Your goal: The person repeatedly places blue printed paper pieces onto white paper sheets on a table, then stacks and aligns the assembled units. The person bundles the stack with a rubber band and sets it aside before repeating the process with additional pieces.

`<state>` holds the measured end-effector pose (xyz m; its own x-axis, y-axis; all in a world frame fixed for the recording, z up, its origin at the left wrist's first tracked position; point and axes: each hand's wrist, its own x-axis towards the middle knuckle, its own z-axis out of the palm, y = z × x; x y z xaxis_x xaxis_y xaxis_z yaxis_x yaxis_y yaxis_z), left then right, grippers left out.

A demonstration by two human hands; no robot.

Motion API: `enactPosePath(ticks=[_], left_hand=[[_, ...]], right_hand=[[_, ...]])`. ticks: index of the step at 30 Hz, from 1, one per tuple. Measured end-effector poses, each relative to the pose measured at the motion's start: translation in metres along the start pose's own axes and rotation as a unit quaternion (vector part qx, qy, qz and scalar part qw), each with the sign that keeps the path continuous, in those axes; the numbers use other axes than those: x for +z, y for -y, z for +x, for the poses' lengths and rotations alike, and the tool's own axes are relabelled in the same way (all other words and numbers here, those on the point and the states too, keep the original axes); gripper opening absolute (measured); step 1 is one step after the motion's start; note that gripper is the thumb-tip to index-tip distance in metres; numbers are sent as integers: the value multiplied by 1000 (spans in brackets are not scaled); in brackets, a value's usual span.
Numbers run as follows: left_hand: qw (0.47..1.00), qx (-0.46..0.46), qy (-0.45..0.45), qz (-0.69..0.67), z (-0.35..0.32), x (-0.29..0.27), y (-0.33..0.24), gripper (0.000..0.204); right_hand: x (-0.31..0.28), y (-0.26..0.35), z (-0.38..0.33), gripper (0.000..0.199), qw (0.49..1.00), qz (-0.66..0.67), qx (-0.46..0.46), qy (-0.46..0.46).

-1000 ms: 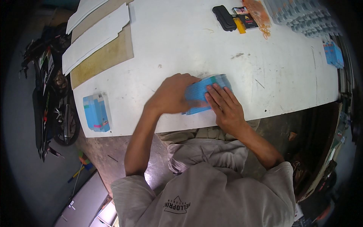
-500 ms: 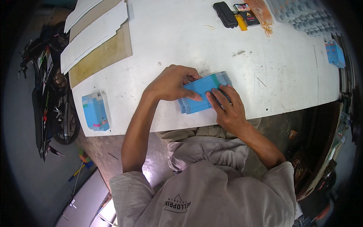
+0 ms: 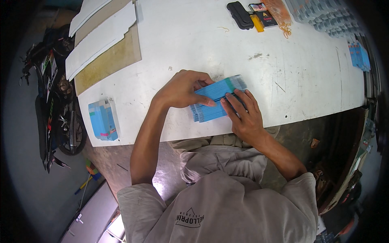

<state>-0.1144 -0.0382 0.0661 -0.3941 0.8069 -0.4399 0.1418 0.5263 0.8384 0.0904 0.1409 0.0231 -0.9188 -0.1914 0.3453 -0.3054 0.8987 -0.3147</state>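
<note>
White table (image 3: 190,44): long blue stack (image 3: 207,112) slants far-right, pinched by your left hand (image 3: 184,90), right hand (image 3: 244,113) spread over near side.

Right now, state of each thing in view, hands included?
left hand: curled at the stack's left end, thumb on top
right hand: fingertips resting on the stack
blue stack: on the table, thin dark line across it
blue pile: near the table's left edge, untouched
white sheets: overlapping, unevenly layered
black case: seemingly closed
table: scuffed
motorcycle: parked
</note>
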Motion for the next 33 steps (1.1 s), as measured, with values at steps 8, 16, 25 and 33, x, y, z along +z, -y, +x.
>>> enactPosePath(ticks=[8,16,25,33], left_hand=[[941,69,-48,327,-16,26,-21,44],[936,46,-9,348,-7,26,-19,35],[928,141,-68,338,-7,25,-5,28],[966,51,-146,206,-18,7,-8,33]], right_hand=[[-17,9,17,40,1000,-18,-16,7],[-24,5,29,38,998,38,5,51],[-18,0,27,33,999,15,-27,7],[-51,0,15,36,972,171,144,69]])
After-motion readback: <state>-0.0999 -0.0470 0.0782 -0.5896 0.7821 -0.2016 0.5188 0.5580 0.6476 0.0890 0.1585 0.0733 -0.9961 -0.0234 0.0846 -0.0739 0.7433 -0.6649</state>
